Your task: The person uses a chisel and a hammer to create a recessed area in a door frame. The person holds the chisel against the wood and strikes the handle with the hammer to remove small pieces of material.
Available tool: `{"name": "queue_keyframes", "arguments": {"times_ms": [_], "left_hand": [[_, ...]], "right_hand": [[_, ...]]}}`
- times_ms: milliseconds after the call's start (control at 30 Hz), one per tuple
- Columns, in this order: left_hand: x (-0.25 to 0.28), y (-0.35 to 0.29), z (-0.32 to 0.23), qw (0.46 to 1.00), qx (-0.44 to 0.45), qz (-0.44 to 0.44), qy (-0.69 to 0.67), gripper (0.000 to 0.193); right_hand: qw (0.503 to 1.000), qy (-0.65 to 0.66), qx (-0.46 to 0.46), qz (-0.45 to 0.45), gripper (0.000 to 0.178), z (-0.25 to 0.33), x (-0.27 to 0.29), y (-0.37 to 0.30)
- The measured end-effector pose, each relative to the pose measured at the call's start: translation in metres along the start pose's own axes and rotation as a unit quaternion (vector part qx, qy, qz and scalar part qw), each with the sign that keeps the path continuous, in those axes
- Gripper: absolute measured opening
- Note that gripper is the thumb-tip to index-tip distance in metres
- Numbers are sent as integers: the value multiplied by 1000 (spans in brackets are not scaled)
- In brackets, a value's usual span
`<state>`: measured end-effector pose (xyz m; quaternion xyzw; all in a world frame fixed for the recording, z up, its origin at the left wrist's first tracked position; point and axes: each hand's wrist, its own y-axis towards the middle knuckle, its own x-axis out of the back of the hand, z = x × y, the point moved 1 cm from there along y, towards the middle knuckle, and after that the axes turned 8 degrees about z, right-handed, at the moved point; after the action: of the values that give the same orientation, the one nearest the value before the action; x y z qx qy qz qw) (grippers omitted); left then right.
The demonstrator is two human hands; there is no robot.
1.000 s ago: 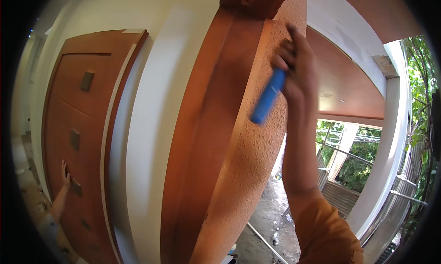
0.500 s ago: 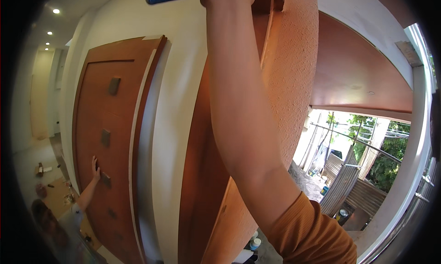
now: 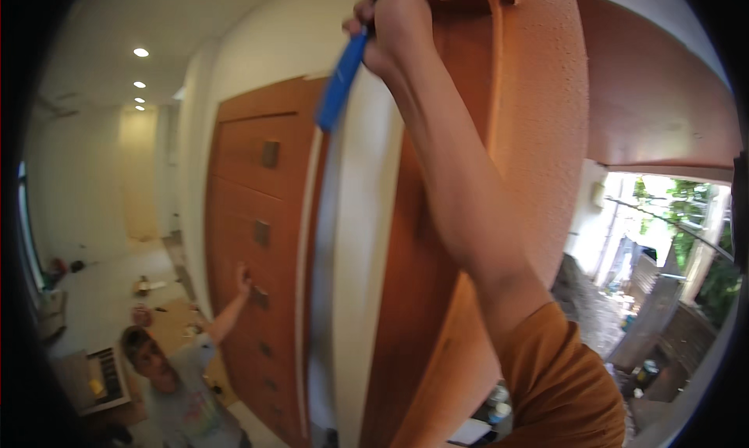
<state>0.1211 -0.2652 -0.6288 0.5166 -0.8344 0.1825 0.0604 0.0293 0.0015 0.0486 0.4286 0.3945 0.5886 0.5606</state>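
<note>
My right hand [image 3: 402,23] is raised at the top of the view, its fingers closed around a blue-handled tool [image 3: 341,85]. The handle points down and to the left. Its working end is out of sight behind the hand and the upper edge, so its kind does not show. Close beside the hand is the upper part of a reddish-brown wooden door frame [image 3: 464,81], with a cut or notch near the top edge. My right forearm crosses in front of the frame. My left hand does not show.
A brown door panel [image 3: 261,191] with small dark squares leans against the wall at left. Another person [image 3: 175,393] stands below with one hand on it. Rough orange wall [image 3: 538,128] borders the frame. Containers [image 3: 499,409] stand low behind my arm.
The blue handle has swung from nearly level to pointing downward. My view has shifted left, bringing more of the room and the other person into sight.
</note>
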Motion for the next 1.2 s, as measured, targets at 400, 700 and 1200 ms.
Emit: {"name": "queue_keyframes", "arguments": {"times_ms": [400, 700, 1200], "left_hand": [[-29, -56, -29, 986, 133, -96, 23, 37], [49, -100, -209, 915, -275, -291, 50, 32], [54, -133, -485, 556, -320, -532, 553, 28]], "right_hand": [[991, 80, -26, 103, 32, 9, 70, 43], [975, -89, 8, 203, 36, 40, 73, 26], [958, -24, 8, 286, 31, 51, 77, 36]]}}
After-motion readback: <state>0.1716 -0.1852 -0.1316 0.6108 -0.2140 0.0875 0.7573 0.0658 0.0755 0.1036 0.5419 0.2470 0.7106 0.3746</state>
